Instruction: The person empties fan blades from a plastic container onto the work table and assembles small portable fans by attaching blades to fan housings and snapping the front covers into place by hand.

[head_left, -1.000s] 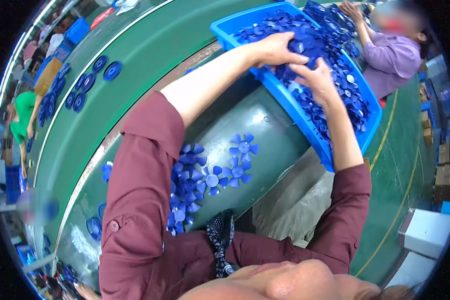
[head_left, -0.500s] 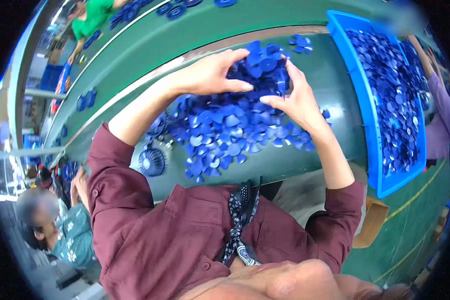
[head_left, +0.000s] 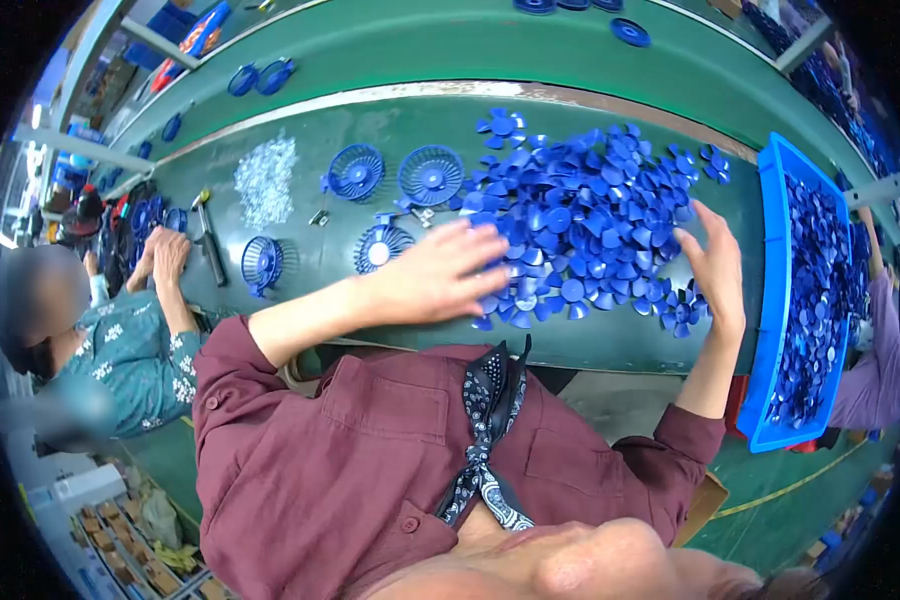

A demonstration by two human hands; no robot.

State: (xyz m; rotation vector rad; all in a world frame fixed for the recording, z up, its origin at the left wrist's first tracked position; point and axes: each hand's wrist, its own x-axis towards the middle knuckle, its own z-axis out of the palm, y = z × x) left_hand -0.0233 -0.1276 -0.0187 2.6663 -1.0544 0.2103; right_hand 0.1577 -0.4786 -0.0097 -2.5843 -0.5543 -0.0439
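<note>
A wide heap of blue fan blades (head_left: 590, 210) lies on the green workbench. At the heap's left edge is my left hand (head_left: 435, 272), fingers stretched out and slightly apart, its tips over a few blades. My right hand (head_left: 718, 262) is beside the right edge, thumb and fingers apart, with nothing held in it. A loose fan blade piece (head_left: 682, 312) lies just left of that wrist. Several round blue fan guards (head_left: 431, 175) rest on the bench left of the heap, one partly behind my left forearm.
A blue bin (head_left: 757, 330) full of fan blades stands at the right. Small clear pieces (head_left: 266, 180) and a hammer (head_left: 208, 240) lie on the left of the bench. Co-workers sit at both sides; one's hands (head_left: 165, 255) are near the hammer. Round blue parts (head_left: 630, 32) lie along the far belt.
My hands have let go of the cluster of fan blades they held up between them and moved apart to the heap's sides. The heap is spread wider, and the view has shifted.
</note>
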